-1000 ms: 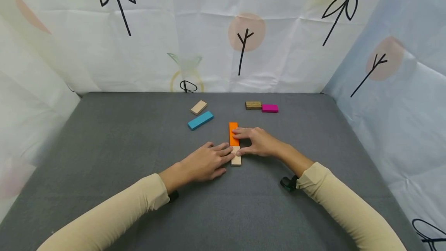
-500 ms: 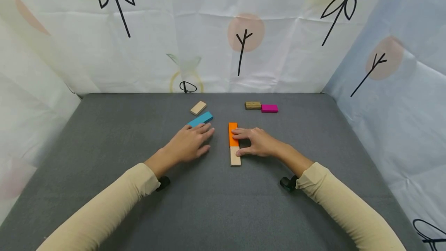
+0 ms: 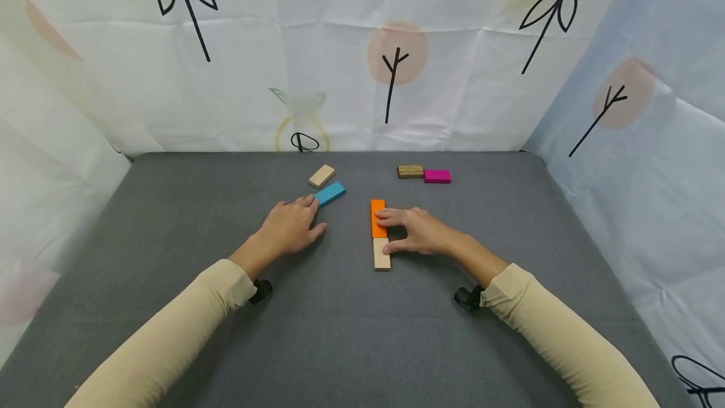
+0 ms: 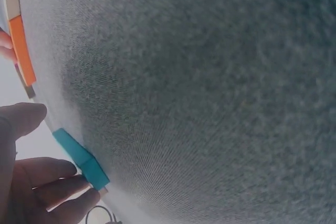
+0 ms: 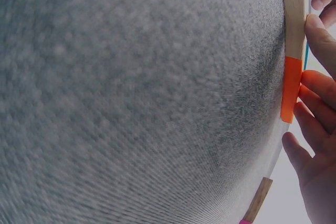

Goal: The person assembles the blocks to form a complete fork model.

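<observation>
My left hand [image 3: 290, 226] reaches to the blue block [image 3: 331, 194], its fingertips at the near left end and partly covering it. In the left wrist view, the thumb stands apart from the teal-looking block [image 4: 81, 157], with the fingers [image 4: 60, 190] beside it. An orange block [image 3: 378, 232] and a pale wooden block [image 3: 382, 262] lie end to end in a line. My right hand [image 3: 425, 230] rests on this pair, fingers on the orange block and thumb on the pale one. The right wrist view also has fingertips along the orange block [image 5: 291, 90].
Behind the blue block lies another pale wooden block [image 3: 321, 175]. A brown wooden block [image 3: 410, 172] and a magenta block [image 3: 437, 176] touch end to end at the back right. Patterned white cloth [image 3: 340, 49] bounds the grey table [image 3: 374, 345].
My left hand has left the orange and pale blocks and moved left and away to the blue block. The right hand stays in place on its two blocks.
</observation>
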`<state>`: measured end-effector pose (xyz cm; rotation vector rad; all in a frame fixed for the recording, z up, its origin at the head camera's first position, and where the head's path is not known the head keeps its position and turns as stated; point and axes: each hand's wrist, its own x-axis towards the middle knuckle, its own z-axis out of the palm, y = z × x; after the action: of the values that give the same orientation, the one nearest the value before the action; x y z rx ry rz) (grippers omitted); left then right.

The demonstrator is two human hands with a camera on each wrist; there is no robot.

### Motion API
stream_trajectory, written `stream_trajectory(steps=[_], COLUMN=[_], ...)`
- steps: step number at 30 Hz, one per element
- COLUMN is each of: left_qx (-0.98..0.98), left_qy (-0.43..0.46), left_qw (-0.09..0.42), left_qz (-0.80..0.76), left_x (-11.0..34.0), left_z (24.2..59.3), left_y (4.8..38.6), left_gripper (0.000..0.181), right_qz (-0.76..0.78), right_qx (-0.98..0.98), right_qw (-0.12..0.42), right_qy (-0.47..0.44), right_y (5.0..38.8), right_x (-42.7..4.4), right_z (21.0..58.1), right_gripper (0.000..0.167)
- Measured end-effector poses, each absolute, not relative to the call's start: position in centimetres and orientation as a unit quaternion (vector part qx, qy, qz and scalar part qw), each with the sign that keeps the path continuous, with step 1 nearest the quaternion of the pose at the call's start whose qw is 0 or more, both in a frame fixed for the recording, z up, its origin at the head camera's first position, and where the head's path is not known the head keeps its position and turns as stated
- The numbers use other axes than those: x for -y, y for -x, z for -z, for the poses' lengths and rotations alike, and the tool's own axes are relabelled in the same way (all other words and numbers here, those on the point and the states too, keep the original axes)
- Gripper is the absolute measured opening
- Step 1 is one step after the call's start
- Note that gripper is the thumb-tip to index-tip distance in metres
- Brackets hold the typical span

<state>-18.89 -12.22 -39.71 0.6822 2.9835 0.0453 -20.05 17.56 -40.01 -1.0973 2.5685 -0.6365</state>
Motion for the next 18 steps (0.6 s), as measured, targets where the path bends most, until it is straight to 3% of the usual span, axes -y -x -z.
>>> stream_trajectory(steps=[18], left_qx=[-0.952], left_qy=[-0.293], left_qw=[0.060], left_qz=[-0.068], left_x=[12.9], left_z=[40.2], left_y=[20.3], left_gripper=[0.066], right_qz=[0.214], right_qx=[-0.889], right_qw=[0.147], right_qy=[0.377], right_y=[20.1], right_x=[-17.4], right_z=[39.8], right_gripper=[0.066])
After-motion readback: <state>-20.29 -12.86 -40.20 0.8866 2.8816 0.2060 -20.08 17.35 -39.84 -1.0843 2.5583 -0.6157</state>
